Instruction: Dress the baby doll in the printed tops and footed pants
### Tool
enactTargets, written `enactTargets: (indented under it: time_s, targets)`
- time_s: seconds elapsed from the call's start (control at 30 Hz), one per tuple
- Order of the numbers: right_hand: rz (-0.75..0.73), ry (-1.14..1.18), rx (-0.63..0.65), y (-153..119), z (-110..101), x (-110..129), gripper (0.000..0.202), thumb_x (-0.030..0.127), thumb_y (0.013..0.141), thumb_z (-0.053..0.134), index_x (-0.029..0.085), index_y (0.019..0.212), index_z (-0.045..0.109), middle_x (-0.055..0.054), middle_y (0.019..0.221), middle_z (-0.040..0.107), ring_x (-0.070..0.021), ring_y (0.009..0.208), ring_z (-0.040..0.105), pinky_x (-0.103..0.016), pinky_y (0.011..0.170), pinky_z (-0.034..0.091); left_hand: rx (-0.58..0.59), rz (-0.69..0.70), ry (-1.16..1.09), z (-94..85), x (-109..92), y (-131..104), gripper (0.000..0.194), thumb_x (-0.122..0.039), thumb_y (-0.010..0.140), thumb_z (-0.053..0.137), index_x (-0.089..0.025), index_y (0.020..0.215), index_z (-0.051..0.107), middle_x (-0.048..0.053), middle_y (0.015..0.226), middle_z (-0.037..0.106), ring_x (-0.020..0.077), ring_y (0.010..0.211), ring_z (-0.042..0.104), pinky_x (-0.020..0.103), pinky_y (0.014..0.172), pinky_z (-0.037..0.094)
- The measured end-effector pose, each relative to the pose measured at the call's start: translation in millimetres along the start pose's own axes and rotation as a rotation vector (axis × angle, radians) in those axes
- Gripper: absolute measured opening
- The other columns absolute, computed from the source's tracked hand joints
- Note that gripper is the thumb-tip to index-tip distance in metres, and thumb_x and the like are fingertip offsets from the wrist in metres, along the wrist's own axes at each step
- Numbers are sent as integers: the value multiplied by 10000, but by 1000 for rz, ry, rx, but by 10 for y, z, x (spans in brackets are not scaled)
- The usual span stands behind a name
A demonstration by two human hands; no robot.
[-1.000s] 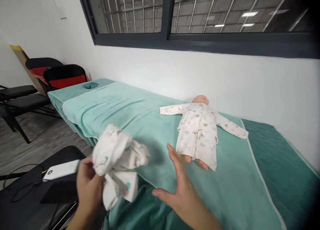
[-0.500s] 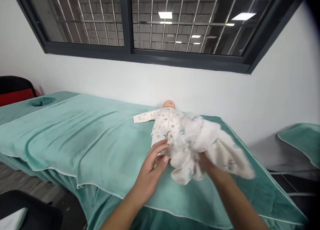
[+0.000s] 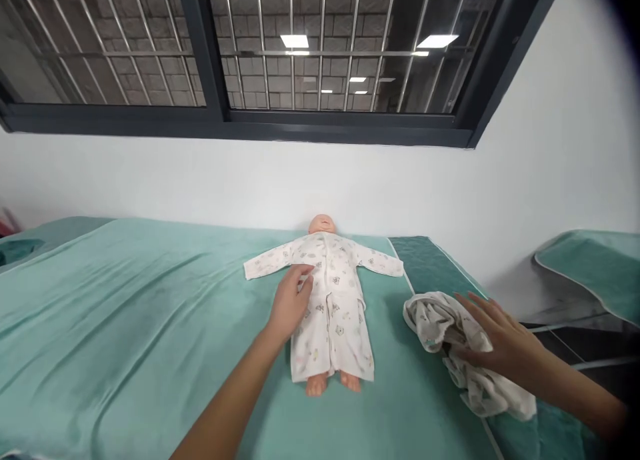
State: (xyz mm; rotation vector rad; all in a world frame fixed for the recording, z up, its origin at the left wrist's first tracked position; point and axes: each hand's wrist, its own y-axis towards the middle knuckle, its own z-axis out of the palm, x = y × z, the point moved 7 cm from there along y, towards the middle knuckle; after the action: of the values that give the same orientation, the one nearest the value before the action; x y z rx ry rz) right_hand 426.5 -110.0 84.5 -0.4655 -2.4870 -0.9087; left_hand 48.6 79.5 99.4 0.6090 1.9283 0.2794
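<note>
A baby doll (image 3: 323, 224) lies on its back, arms out to the sides, its bare feet showing at the bottom. It wears a white printed long-sleeved top (image 3: 334, 263) and matching trousers (image 3: 345, 327). My left hand (image 3: 294, 297) rests at the left side of the doll's waist, fingers loosely bent, thumb apart, with nothing held. Over to the right, a crumpled white printed cloth (image 3: 440, 320) lies on the bed. My right hand (image 3: 505, 340) is against its right side with fingers spread; part of the thumb side is hard to make out against the cloth.
A green sheet (image 3: 165, 327) covers the bed, with a darker green cover (image 3: 425, 260) at the right end. Behind is a white wall (image 3: 240, 180) below a barred window (image 3: 320, 123). Another green-covered surface (image 3: 595, 267) stands at the far right.
The white cloth has moved from beside the doll to the right and now lies on the bed. My right hand has opened on it. The doll's right-hand sleeve is now uncovered.
</note>
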Motion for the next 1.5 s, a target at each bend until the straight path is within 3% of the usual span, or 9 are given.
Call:
enactTargets:
  time_s: [0.07, 0.13, 0.23, 0.3, 0.4, 0.53, 0.73, 1.17, 1.5]
  targets:
    - [-175, -111, 235, 15, 218, 303, 646, 559, 748, 710, 317, 1337, 600, -144, 1481, 484, -438, 1407, 363, -590, 1049, 420, 2, 61, 74, 74, 27, 329, 235, -215, 924, 457, -217, 1094, 618, 64, 1166, 640, 200, 1129, 579, 374, 994, 462]
    - [-192, -120, 261, 106, 422, 691, 630, 563, 866, 573, 350, 1445, 448, -74, 1579, 345, -401, 1423, 350, -611, 1034, 445, -21, 110, 151, 146, 52, 657, 257, -177, 916, 441, -216, 1094, 622, 64, 1167, 648, 207, 1153, 572, 384, 1025, 447]
    - [-306, 79, 292, 392, 968, 1461, 501, 499, 932, 510, 351, 1407, 457, -44, 1558, 362, -298, 1424, 366, -508, 1098, 434, -16, 125, 297, 277, 140, 1093, 278, -170, 911, 441, -206, 1109, 634, 82, 1200, 652, 245, 1188, 557, 419, 1043, 435]
    - [-316, 239, 256, 693, 1368, 1826, 422, 444, 952, 496, 322, 1355, 497, -47, 1499, 435, -248, 1396, 400, -458, 1122, 413, 19, 83, 365, 362, 267, 1298, 273, -199, 920, 447, -192, 1100, 652, 99, 1204, 658, 275, 1198, 551, 447, 1045, 431]
    - [-228, 397, 189, 1133, 1891, 2019, 364, 374, 947, 499, 270, 1294, 532, -67, 1364, 555, -239, 1295, 490, -460, 1095, 413, 53, 15, 318, 451, 485, 1425, 300, -250, 957, 409, -193, 1093, 670, 91, 1182, 668, 259, 1164, 577, 432, 1030, 447]
    - [-133, 530, 308, 1331, 2344, 1955, 285, 365, 941, 494, 256, 1183, 597, -47, 1240, 630, -227, 1186, 558, -444, 1048, 429, 35, 38, 226, 508, 607, 1385, 346, -300, 994, 371, -211, 1175, 653, 57, 1281, 626, 207, 1237, 537, 381, 1090, 406]
    - [1, 712, 335, 1242, 2431, 1807, 231, 364, 924, 524, 282, 1116, 624, -17, 1238, 634, -202, 1163, 570, -392, 1010, 455, 96, -33, 207, 566, 639, 1346, 345, -356, 1001, 392, -297, 1221, 651, -5, 1390, 571, 187, 1315, 487, 383, 1134, 366]
    - [-69, 641, 337, 1264, 2426, 1891, 258, 337, 941, 485, 293, 1133, 653, -24, 1270, 599, -201, 1232, 523, -415, 1087, 396, 102, -62, 135, 560, 581, 1344, 354, -324, 999, 395, -296, 1230, 662, 5, 1366, 588, 169, 1308, 506, 342, 1153, 365]
    - [-64, 662, 329, 1260, 2440, 1881, 227, 320, 930, 503, 278, 1102, 645, -24, 1279, 597, -200, 1245, 511, -411, 1093, 384, 156, -1, 222, 581, 563, 1320, 384, -325, 1011, 359, -373, 1303, 605, -2, 1403, 544, 190, 1340, 463, 396, 1143, 372]
